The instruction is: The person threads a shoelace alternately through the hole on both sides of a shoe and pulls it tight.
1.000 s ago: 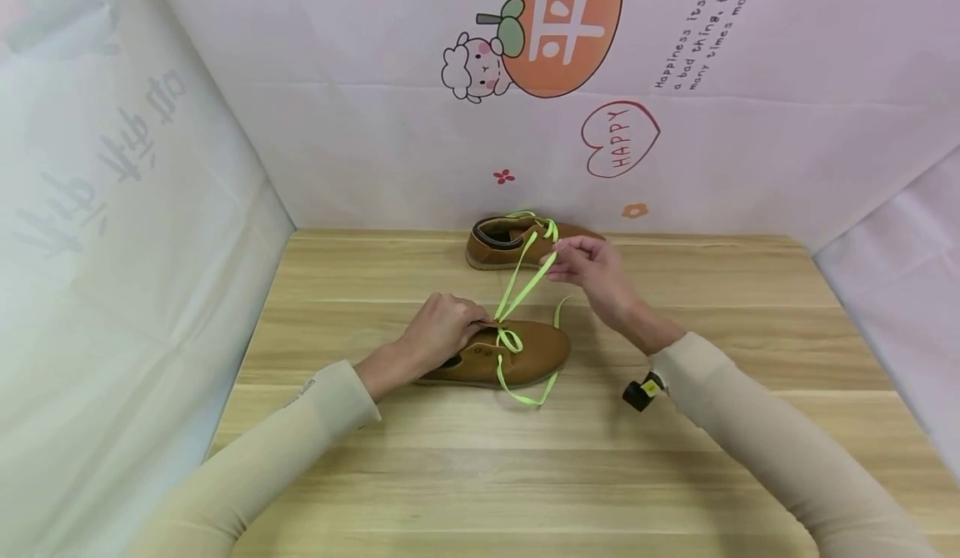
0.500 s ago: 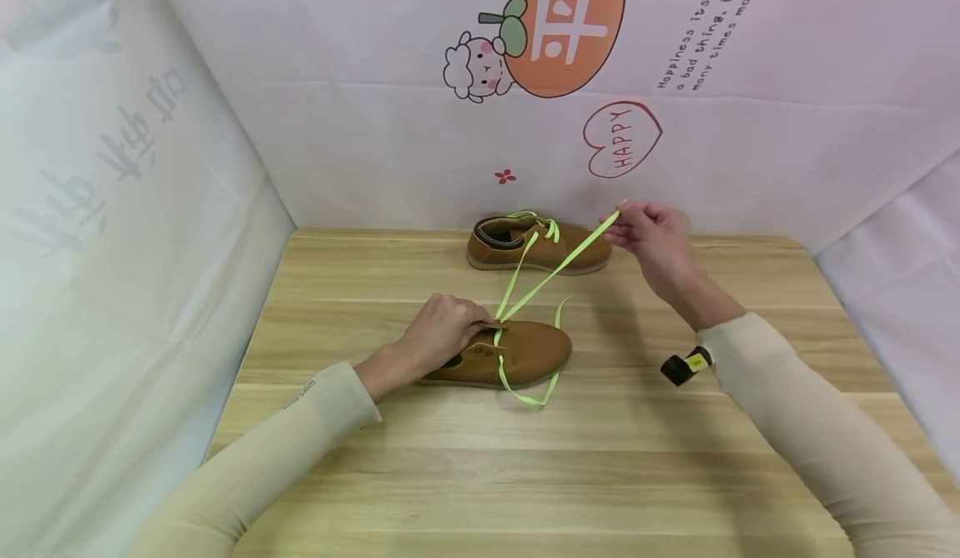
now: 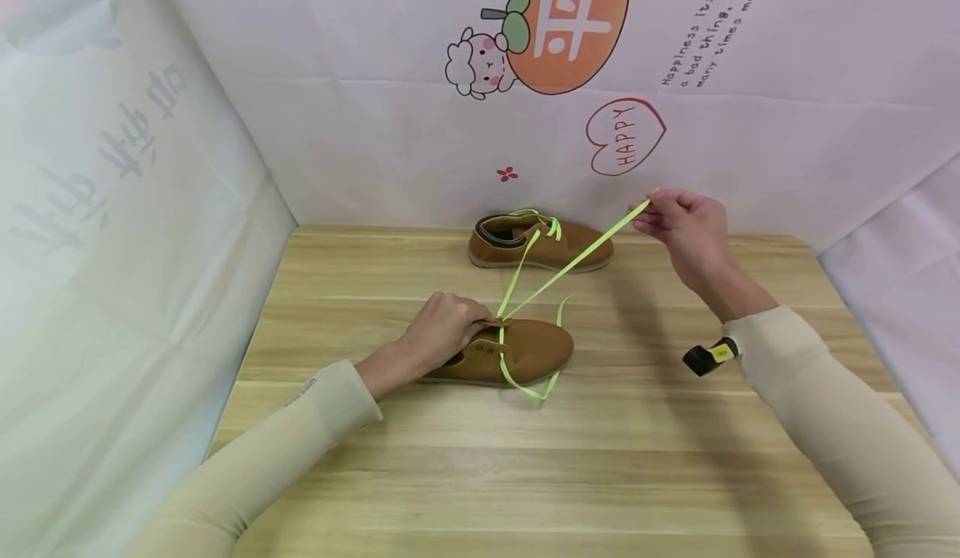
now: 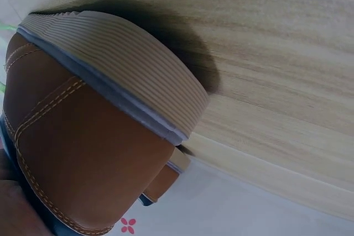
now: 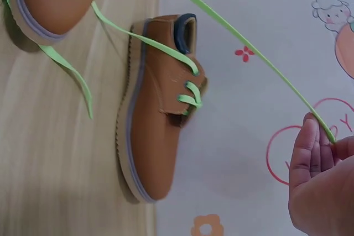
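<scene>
A brown leather shoe (image 3: 536,351) lies on the wooden table, its toe pointing right. My left hand (image 3: 442,331) pinches the upper edge of its lace opening. From that opening a lime-green shoelace (image 3: 581,259) runs straight up and right to my right hand (image 3: 690,234), whose thumb and fingers pinch it near the end. Another stretch of lace crosses the shoe and droops in front of it. In the left wrist view the shoe's heel (image 4: 83,142) fills much of the picture, and only a bit of the hand shows at lower left.
Behind stands a second brown shoe (image 3: 581,247) with lime lace in it, close to the printed white backdrop (image 3: 375,149). A loose lace end (image 3: 561,312) lies beyond the near shoe's toe. White cloth also hangs at both sides of the table (image 3: 465,475).
My right hand has moved right and away from me, drawing the lace out into a long straight line. The small lace loop on top of the near shoe is gone. My left hand stays put.
</scene>
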`<act>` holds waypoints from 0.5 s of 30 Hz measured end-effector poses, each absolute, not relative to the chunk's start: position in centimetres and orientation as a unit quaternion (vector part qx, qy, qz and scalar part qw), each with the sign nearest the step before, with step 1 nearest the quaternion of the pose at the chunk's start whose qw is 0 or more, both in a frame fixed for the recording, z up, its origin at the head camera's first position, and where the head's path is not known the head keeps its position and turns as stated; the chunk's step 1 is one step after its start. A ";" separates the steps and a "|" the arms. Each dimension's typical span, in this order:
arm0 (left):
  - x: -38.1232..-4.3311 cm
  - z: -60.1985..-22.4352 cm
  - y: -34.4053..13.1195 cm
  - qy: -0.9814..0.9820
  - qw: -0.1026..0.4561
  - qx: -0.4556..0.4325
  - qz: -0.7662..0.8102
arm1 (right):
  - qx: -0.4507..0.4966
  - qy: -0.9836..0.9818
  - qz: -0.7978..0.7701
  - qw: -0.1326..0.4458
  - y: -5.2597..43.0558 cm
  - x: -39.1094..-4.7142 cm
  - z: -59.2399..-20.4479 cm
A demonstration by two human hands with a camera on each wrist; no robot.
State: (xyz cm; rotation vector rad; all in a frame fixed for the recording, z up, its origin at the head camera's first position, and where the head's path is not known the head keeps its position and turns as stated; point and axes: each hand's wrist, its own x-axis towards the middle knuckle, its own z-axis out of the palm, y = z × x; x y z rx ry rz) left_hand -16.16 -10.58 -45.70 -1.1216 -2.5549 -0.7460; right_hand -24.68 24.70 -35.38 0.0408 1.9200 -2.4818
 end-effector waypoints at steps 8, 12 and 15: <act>-16.2 -45.7 -10.6 -0.876 0.129 -0.387 -0.257 | 0.043 0.603 -0.797 -0.019 26.8 -24.9 -34.2; -16.2 -45.7 -10.6 -0.877 0.128 -0.387 -0.256 | 0.047 0.601 -0.798 -0.020 27.4 -24.9 -34.3; -16.2 -45.8 -10.6 -0.875 0.128 -0.387 -0.259 | 0.052 0.594 -0.802 -0.025 27.8 -24.7 -34.4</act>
